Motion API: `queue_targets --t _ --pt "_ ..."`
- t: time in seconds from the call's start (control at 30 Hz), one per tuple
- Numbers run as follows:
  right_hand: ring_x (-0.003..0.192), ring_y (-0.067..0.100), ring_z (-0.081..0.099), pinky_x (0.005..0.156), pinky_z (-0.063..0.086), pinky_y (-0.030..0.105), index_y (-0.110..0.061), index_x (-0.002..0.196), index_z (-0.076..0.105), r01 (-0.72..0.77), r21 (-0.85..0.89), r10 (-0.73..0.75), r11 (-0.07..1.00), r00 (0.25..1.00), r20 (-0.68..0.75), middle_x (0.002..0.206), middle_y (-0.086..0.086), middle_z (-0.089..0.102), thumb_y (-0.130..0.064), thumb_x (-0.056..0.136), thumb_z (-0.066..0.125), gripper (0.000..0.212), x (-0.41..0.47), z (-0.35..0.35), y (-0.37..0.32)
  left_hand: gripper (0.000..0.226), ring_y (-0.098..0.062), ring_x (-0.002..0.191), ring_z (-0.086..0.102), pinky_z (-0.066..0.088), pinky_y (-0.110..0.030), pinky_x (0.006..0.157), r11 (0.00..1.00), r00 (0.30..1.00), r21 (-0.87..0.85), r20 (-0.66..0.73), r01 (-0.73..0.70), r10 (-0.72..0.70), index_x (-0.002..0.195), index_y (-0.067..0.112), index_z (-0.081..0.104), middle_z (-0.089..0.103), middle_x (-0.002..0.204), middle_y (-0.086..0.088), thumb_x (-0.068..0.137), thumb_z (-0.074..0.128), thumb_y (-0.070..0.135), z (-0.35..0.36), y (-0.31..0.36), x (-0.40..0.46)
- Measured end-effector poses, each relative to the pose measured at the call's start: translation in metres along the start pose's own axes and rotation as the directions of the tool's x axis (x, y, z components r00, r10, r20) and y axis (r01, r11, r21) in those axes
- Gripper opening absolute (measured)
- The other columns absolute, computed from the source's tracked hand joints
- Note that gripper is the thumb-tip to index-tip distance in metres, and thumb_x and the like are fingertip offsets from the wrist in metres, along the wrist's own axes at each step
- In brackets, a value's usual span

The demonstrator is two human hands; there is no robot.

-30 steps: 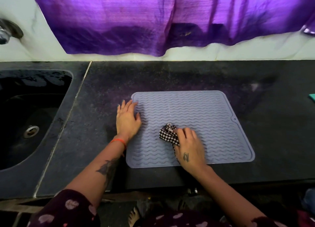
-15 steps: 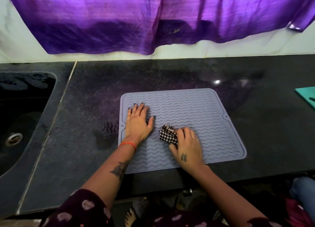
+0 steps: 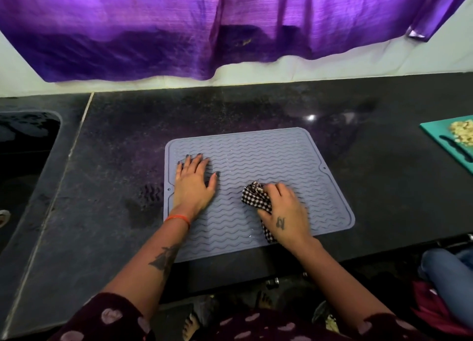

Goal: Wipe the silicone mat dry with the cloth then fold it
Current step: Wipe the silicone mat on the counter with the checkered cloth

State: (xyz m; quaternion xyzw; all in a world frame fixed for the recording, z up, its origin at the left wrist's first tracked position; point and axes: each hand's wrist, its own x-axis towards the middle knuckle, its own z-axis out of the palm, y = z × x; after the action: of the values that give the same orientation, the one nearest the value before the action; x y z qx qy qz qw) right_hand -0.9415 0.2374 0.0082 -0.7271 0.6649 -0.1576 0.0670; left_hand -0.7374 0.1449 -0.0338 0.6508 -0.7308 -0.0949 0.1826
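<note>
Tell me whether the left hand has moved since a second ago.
Yes. The left hand shifted right, from straddling the silicone mat's left edge to resting flat wholly on it.

- No printed text, label, brand or number can be read anywhere.
- The right hand (image 3: 284, 212) carries a small dark tattoo mark on its back; its characters cannot be made out.

We stand in a home kitchen: black stone counter (image 3: 256, 105), sink (image 3: 28, 146) at its left, chopping board (image 3: 440, 138) at right.
</note>
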Motion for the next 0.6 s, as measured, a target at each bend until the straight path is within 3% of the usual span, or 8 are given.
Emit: queue_targets --t 0.17,0.3,0.43,0.6 --pt "0.091 0.030 0.054 0.065 0.046 0.033 -0.009 0.113 0.056 -0.030 -0.003 0.030 1.000 0.999 -0.033 0.100 0.012 0.054 -0.020 0.070 0.072 0.047 -0.013 0.005 0.012 0.055 -0.025 0.143 0.018 0.002 -0.039 0.118 1.000 1.000 -0.008 -0.007 -0.011 0.011 0.140 0.017 0.040 0.033 0.151 -0.005 0.094 0.038 0.046 0.002 -0.003 0.001" --pt "0.102 0.026 0.048 0.073 0.044 0.034 -0.012 0.121 0.053 0.016 -0.016 -0.017 1.000 1.000 -0.012 0.110 0.010 0.052 -0.022 0.079 0.065 0.045 -0.006 -0.003 0.021 0.056 -0.025 0.143 0.017 0.001 -0.038 0.118 1.000 1.000 -0.002 -0.007 -0.020 0.020 0.140 0.016 0.040 0.032 0.151 -0.005 0.094 0.035 0.047 0.001 -0.003 -0.001" --pt "0.095 0.029 0.052 0.065 0.047 0.035 -0.010 0.116 0.055 -0.042 -0.002 0.042 0.999 0.998 -0.039 0.103 0.011 0.054 -0.018 0.074 0.067 0.044 -0.015 -0.002 0.033 0.064 -0.025 0.143 0.019 0.002 -0.038 0.118 1.000 1.000 -0.006 0.002 -0.025 0.025 0.139 0.015 0.041 0.033 0.150 -0.006 0.087 0.028 0.050 0.000 -0.002 -0.002" --pt "0.104 0.022 0.047 0.077 0.038 0.030 -0.016 0.125 0.049 0.025 0.026 -0.027 0.999 0.995 0.095 0.115 0.004 0.049 -0.024 0.084 0.059 0.043 0.005 -0.016 0.049 0.065 -0.025 0.143 0.019 0.003 -0.038 0.118 1.000 1.000 0.002 0.008 -0.022 0.022 0.140 0.015 0.041 0.033 0.151 -0.006 0.087 0.026 0.050 -0.001 -0.003 -0.002"
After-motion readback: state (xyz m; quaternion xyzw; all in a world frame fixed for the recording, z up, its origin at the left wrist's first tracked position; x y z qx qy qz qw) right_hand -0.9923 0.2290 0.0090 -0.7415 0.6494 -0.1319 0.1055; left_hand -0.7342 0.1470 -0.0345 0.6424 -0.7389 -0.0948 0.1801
